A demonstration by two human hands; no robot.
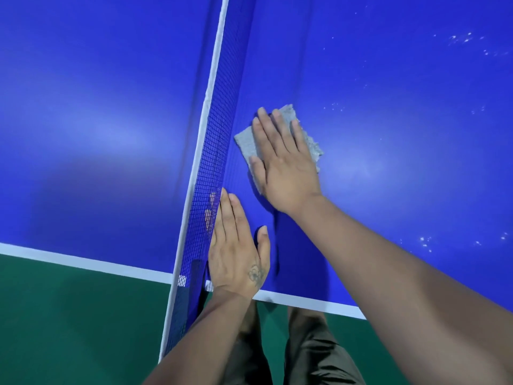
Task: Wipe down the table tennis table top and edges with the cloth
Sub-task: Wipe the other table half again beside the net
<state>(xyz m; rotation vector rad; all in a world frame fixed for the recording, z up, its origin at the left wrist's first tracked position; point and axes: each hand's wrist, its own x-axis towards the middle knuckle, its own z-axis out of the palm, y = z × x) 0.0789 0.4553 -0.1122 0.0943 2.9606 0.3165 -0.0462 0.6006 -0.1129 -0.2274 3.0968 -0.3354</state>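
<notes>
The blue table tennis table (pixel 388 140) fills most of the head view. A grey cloth (pixel 247 140) lies flat on the right half, close beside the net. My right hand (pixel 283 165) presses on the cloth with straight, spread fingers and covers most of it. My left hand (pixel 236 251) rests flat on the table nearer the front edge, fingers straight, with its outer fingertips under the net mesh. The white edge line (pixel 305 302) runs along the table's near side.
The blue net (pixel 213 151) with its white top band runs from the near edge up and away, left of both hands. White specks (pixel 424 241) dot the right half of the table. Green floor (pixel 69 315) lies below the near edge, where my legs (pixel 311 351) stand.
</notes>
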